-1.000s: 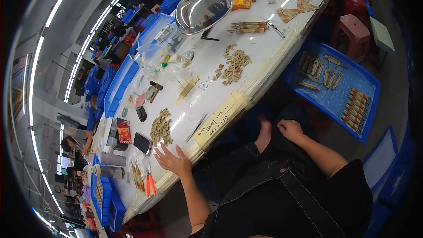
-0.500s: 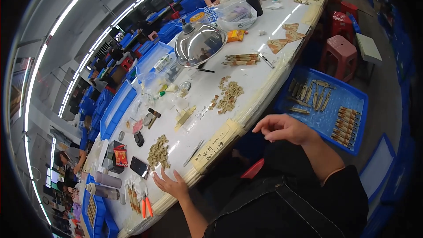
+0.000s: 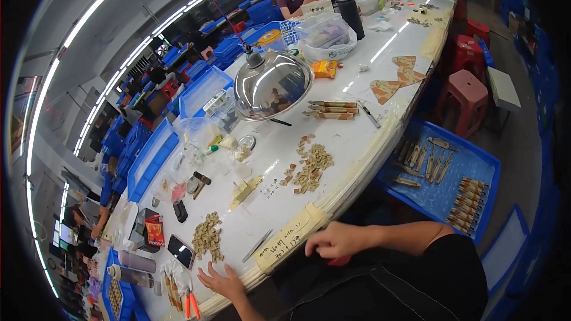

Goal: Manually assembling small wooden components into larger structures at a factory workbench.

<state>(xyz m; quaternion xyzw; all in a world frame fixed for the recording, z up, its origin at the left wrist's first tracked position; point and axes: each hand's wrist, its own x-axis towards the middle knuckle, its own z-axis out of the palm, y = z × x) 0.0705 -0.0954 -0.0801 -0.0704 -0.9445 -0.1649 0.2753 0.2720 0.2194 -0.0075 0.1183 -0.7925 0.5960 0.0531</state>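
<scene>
My left hand (image 3: 223, 280) is open, its fingers spread over the near table edge. Just beyond the fingertips lies a heap of small tan pieces (image 3: 207, 236). A pair of thin metal tweezers (image 3: 257, 245) rests to the right of that heap. My right hand (image 3: 339, 241) hovers at the table edge beside a cream card with handwriting (image 3: 292, 239); its fingers are loosely bent and apart, and I see nothing in them. A second, looser heap of tan pieces (image 3: 312, 166) lies farther up the table.
A shiny dome lamp (image 3: 273, 86) hangs over the table. Right of me is a blue tray (image 3: 386, 183) of patterned knife-like pieces. Orange-handled pliers (image 3: 191, 305), a phone (image 3: 180, 251) and bottles (image 3: 131, 276) are at left; red stools (image 3: 463, 98) stand at right.
My right hand has swung left, from beside the blue tray to the card at the table edge, its fingers bending more. My left hand stays spread near the heap. The view has shifted slightly.
</scene>
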